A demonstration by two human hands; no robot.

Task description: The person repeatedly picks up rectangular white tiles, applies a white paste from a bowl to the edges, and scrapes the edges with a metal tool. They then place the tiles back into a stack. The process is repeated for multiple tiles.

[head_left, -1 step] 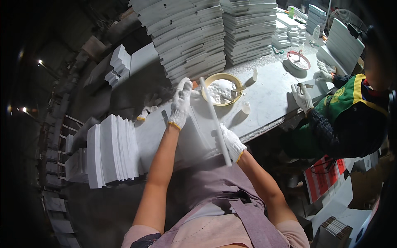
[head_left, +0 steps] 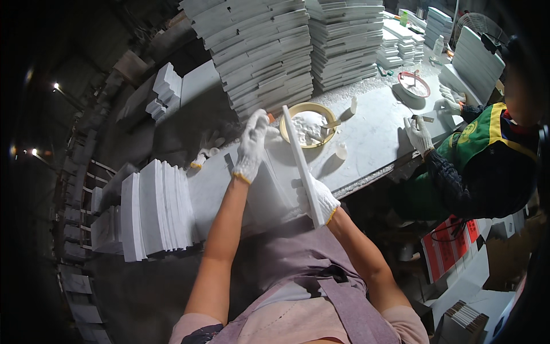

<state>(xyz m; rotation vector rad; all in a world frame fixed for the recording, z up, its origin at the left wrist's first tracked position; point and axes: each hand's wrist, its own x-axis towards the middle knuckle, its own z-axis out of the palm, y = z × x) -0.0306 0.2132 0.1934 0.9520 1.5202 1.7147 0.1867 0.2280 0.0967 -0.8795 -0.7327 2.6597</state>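
Observation:
A thin white stone tile [head_left: 301, 163] stands tilted on its narrow edge in front of me. My right hand [head_left: 322, 200], in a white glove with a yellow cuff, grips its near part; most of the fingers are hidden behind the tile. To the left of the tile, my gloved left hand [head_left: 250, 146] is closed, with a small orange block [head_left: 271, 118] at its fingertips. Just beyond the tile sits a yellow bowl [head_left: 332, 136] of white paste or powder, with a scraper [head_left: 330, 124] resting in it.
Tall stacks of stone tiles [head_left: 263, 57] rise behind the table [head_left: 372, 129]. More tiles [head_left: 152, 209] stand on edge at the left. Small white bottles [head_left: 341, 150] are near the bowl. On the right, a co-worker in a green apron [head_left: 467, 140] works beside a red-rimmed bowl [head_left: 409, 94].
The tile has shifted slightly to the right and turned a little, showing more of its face. My left hand has moved slightly rightward.

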